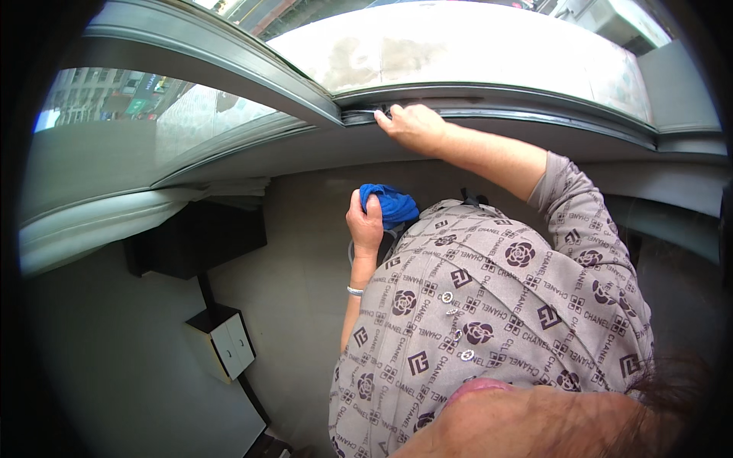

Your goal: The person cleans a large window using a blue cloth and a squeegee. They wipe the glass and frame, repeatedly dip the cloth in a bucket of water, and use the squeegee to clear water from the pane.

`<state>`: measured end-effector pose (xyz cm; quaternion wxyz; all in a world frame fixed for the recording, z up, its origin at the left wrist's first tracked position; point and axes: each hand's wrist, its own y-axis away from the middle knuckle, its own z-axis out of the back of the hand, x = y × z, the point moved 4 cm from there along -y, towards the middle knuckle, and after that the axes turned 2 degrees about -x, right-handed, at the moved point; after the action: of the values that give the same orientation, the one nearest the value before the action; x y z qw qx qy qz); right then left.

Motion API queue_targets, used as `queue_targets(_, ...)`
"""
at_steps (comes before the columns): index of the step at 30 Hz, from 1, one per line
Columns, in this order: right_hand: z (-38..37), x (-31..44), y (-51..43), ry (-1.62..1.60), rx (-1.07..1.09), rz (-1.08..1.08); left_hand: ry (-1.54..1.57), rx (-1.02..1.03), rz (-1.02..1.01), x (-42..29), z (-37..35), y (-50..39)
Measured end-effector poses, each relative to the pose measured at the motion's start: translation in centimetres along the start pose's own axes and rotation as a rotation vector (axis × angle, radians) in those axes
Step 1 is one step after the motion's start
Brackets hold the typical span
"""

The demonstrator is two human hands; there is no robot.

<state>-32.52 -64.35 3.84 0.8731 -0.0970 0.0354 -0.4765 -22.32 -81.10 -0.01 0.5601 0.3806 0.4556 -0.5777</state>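
My right hand (418,127) reaches across to the metal track of a sliding window (550,113). Its fingers pinch a slim, pale tool (365,112) that lies along the groove, close to the upright of the window frame (312,103). Most of this tool is hidden, so its exact kind is unclear. Lower down, beside my body, my left hand (365,224) grips a bunched blue cloth (395,206). The cloth hangs clear of the window sill.
Beyond the track is a broad pale ledge (487,51) outside. A glass pane (189,114) stands left of the upright. White curtains (126,213) gather below it, near a dark piece of furniture (200,237). A small white-doored cabinet (233,344) is farther down the left wall.
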Motion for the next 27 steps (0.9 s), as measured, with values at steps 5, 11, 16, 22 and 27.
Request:
queue_targets(5,0.1,-2.5,-0.4,0.185,0.202,0.139,-0.037,0.013,0.0,0.3,-0.6,-0.1)
queue_targets(11,-0.8,2.5,-0.3,0.034,0.051,0.078,-0.045,0.015,0.02,0.7,0.2,0.3)
queue_targets(16,-1.5,0.6,0.5,0.07,0.141,0.127,-0.07,0.085,-0.025,0.0,0.3,0.6)
queue_targets(22,-0.4,-1.1,0.9,0.086,-0.106,0.167,-0.021,0.111,-0.018,-0.6,-1.6,0.1)
queue_targets(27,-0.2,-3.2,2.4,0.173,0.112,0.034,-0.032,0.126,0.001,-0.4,-1.8,0.2)
